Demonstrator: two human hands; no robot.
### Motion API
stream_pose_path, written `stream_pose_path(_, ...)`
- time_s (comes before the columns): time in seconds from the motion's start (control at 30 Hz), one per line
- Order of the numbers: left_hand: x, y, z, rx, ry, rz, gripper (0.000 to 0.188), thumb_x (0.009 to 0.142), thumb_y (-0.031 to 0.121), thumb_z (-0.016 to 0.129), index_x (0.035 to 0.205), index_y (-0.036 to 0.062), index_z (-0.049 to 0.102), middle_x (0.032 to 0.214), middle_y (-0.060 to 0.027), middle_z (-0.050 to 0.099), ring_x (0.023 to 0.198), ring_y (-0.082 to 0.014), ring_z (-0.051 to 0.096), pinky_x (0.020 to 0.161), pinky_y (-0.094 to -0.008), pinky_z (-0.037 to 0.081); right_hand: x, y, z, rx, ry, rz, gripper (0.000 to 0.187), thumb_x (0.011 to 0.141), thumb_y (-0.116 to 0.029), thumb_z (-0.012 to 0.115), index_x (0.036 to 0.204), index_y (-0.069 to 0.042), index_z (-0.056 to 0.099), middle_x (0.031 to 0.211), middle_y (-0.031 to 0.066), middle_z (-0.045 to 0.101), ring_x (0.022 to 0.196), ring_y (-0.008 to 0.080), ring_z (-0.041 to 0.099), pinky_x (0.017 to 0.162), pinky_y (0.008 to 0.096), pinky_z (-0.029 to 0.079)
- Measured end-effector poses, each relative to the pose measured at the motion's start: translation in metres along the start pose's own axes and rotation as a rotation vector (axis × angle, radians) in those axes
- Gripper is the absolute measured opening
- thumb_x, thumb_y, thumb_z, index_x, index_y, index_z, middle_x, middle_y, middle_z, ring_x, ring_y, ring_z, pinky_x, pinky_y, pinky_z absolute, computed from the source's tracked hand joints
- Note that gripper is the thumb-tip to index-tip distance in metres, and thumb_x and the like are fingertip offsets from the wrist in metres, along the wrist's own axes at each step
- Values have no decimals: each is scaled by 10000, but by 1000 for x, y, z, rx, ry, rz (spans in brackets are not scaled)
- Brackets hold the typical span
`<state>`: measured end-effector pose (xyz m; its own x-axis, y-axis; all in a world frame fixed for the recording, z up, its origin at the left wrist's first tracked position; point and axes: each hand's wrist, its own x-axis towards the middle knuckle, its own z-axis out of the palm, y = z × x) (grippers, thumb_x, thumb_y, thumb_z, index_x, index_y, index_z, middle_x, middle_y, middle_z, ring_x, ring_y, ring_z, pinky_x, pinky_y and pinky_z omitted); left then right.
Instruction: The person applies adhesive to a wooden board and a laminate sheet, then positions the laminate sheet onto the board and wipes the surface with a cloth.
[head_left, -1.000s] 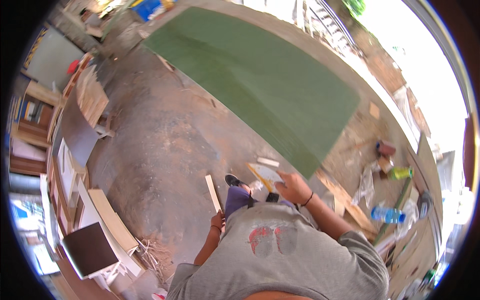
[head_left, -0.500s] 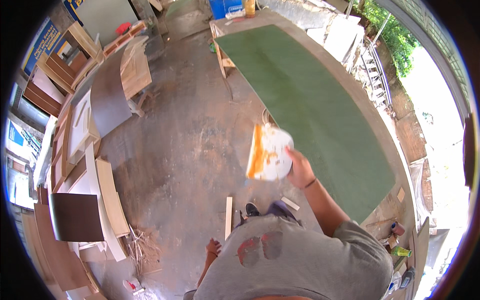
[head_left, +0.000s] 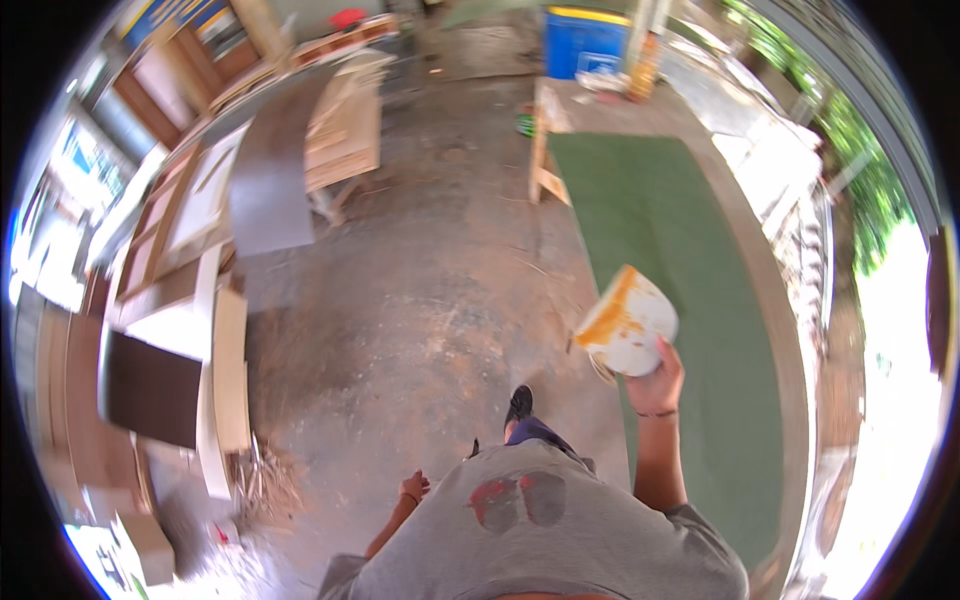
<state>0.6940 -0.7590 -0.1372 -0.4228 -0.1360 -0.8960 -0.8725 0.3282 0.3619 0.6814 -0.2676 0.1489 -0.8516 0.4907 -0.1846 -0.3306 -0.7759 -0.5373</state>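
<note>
With our right grip (head_left: pixel 656 384) we are holding a white rounded piece (head_left: pixel 642 322) smeared with orange by its lower right edge, and it is tilting up just beyond that grip, in view overlapping the left edge of the green worktop (head_left: pixel 730 420), which is stretching ahead and to the right. Our left grip (head_left: pixel 414 486) is hanging well apart, to the left of the right one, loosely parted over the stained floor (head_left: pixel 400 340), while a blue bin (head_left: pixel 583 46) is standing far ahead of the right grip.

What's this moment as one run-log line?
right hand: holds white, orange-smeared, half-round piece; left hand: nothing visibly held; nearby: long green panel
</note>
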Motion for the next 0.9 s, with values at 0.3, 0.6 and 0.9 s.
stream_pose_path(0.3, 67, 167, 41, -127, 67, -61, 446, 885, 474, 450, 1021, 82, 614, 961, -59, 665, 861, -244, 629, 740, -425, 460, 192, -13, 64, -87, 63, -51, 464, 717, -138, 533, 1167, -28, 504, 1145, 92, 559, 1071, 248, 545, 912, 396, 446)
stream_pose_path(0.6, 196, 284, 51, 749, -6, 339, 489, 888, 504, 429, 1020, 66, 602, 981, -60, 643, 867, -232, 614, 725, -417, 440, 393, -7, 85, -169, 244, -147, 424, 752, -125, 529, 1154, 7, 503, 1126, 112, 574, 1048, 273, 565, 866, 425, 478)
stream_pose_path(0.9, 218, 608, 47, -69, 1, 86, 532, 890, 533, 408, 1020, 50, 591, 1002, -61, 621, 873, -221, 599, 710, -409, 420, 561, -161, 115, -985, 503, -783, 405, 811, -69, 479, 1206, 16, 507, 1118, 135, 593, 1073, 220, 558, 879, 296, 444)
